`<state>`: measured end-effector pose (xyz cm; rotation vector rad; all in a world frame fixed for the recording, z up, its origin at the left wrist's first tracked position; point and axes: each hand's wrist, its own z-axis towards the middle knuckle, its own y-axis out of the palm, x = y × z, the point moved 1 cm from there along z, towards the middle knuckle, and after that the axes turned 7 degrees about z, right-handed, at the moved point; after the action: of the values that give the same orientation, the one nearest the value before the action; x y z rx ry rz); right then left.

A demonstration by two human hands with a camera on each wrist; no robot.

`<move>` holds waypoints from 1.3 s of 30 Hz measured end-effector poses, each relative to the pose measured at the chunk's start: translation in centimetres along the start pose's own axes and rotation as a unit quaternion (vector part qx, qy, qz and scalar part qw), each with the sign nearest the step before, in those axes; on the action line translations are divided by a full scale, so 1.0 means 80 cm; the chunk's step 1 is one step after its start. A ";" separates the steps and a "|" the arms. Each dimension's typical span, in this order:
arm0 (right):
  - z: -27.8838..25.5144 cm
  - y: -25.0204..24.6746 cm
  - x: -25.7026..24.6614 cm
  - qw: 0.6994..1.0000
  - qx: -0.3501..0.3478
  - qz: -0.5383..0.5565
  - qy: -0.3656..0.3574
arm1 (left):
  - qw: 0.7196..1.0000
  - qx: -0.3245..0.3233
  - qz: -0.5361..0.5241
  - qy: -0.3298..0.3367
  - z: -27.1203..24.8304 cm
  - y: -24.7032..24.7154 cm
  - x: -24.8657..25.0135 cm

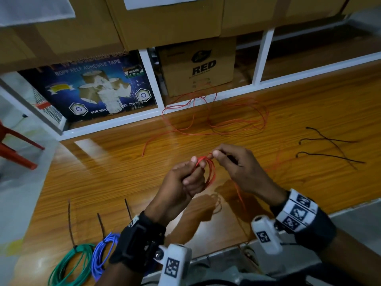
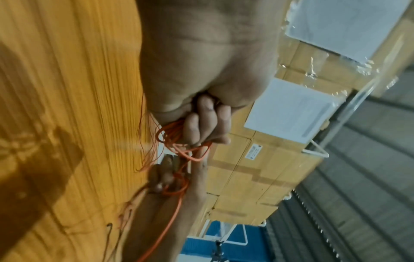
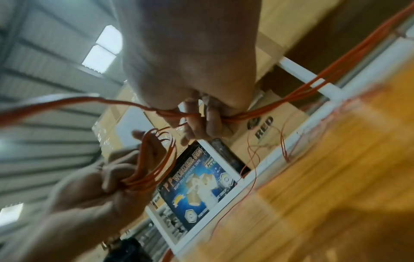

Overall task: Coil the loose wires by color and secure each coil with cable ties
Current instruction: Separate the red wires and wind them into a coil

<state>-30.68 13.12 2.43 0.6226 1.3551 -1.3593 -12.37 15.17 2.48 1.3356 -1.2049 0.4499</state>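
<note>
A small coil of red wire hangs from my left hand, whose fingers curl round its loops above the wooden table. My right hand pinches the running red strand just right of the coil. The left wrist view shows the red loops under the curled fingers. In the right wrist view the red wire crosses under the right fingers, with the coil held in the left hand. Loose red wire sprawls across the far table. Black cable ties lie at the right.
A green coil and a blue coil, each bound with a black tie, lie at the near left. Cardboard boxes and a tape carton fill the white shelf behind. A red chair stands at the left.
</note>
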 end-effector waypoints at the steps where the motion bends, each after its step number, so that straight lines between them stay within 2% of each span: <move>1: -0.003 0.007 0.001 0.999 -0.018 0.042 0.025 | 0.999 0.007 -0.043 0.003 0.002 0.001 0.000; 3: -0.007 0.020 0.003 0.990 -0.053 0.121 0.058 | 0.996 0.018 -0.089 0.012 0.003 0.001 0.000; 6: -0.006 0.025 0.012 0.980 -0.060 0.181 0.052 | 0.992 0.027 -0.124 0.013 0.001 -0.002 -0.004; 13: 0.013 0.018 0.023 0.982 -0.082 0.167 0.017 | 0.982 0.015 -0.185 -0.016 0.002 -0.004 0.004; 16: 0.012 0.026 0.027 0.989 -0.068 0.130 0.017 | 0.988 0.020 -0.155 -0.019 0.005 -0.006 0.004; 19: 0.008 0.036 0.026 0.982 -0.065 0.167 0.051 | 0.991 0.020 -0.135 -0.019 0.005 -0.010 0.004; 24: -0.001 0.026 0.024 0.971 -0.125 0.169 0.110 | 0.990 0.041 -0.133 0.017 -0.002 -0.033 0.025; 26: -0.010 0.025 0.027 0.976 -0.136 0.136 0.105 | 0.990 0.063 -0.125 0.035 -0.006 -0.041 0.038; 30: -0.027 0.028 0.019 0.998 -0.062 0.002 0.017 | 0.993 0.090 -0.064 0.047 -0.017 -0.038 0.046; 32: -0.031 0.032 0.007 0.998 -0.053 0.029 -0.020 | 0.993 0.096 -0.036 0.052 -0.020 -0.034 0.045; 34: -0.034 0.031 -0.001 0.996 -0.042 0.073 -0.025 | 0.993 0.101 -0.016 0.059 -0.022 -0.032 0.046; 39: -0.034 0.024 -0.012 0.978 -0.064 0.195 0.045 | 0.991 0.115 0.033 0.066 -0.025 -0.032 0.046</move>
<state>-29.47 16.38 2.00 0.8220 1.2984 -0.9309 -7.97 14.94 4.76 1.4383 -1.1148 0.7316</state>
